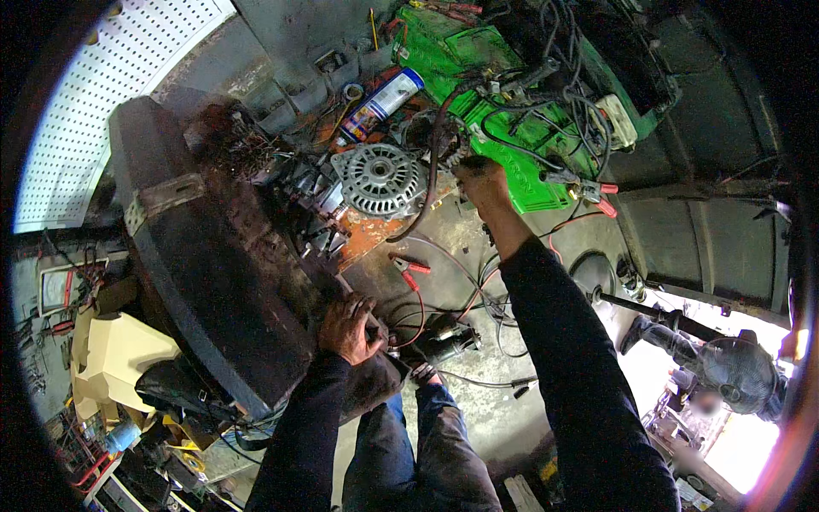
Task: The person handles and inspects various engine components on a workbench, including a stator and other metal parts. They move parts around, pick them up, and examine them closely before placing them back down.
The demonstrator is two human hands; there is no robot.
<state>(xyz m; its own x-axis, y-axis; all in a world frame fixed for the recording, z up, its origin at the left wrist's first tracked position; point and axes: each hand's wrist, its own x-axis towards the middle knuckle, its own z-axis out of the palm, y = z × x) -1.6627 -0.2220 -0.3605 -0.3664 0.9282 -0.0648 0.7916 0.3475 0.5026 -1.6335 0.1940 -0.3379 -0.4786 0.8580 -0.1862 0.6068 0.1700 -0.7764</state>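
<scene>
My right hand (482, 179) reaches to the back of an orange, worn board (365, 239), its fingers curled at a metal part (452, 158) beside a thick black hose (433, 179); what they hold is hidden. A silver alternator housing (380, 179) with a slotted face lies just left of that hand, near a blue-and-white spray can (380, 107) and loose metal pieces (320, 196). My left hand (350, 328) has its fingers closed over the edge of a dark bench (230, 290). Red-handled clamps (409, 269) hang above the floor between my arms.
Green cases (533, 183) with tangled cables and clamps stand at the back right. A cylindrical motor (448, 346) and leads lie on the floor (461, 427) near my feet. A black fan (738, 371) is by the bright opening at right. Cream cardboard (119, 358) and clutter fill the lower left.
</scene>
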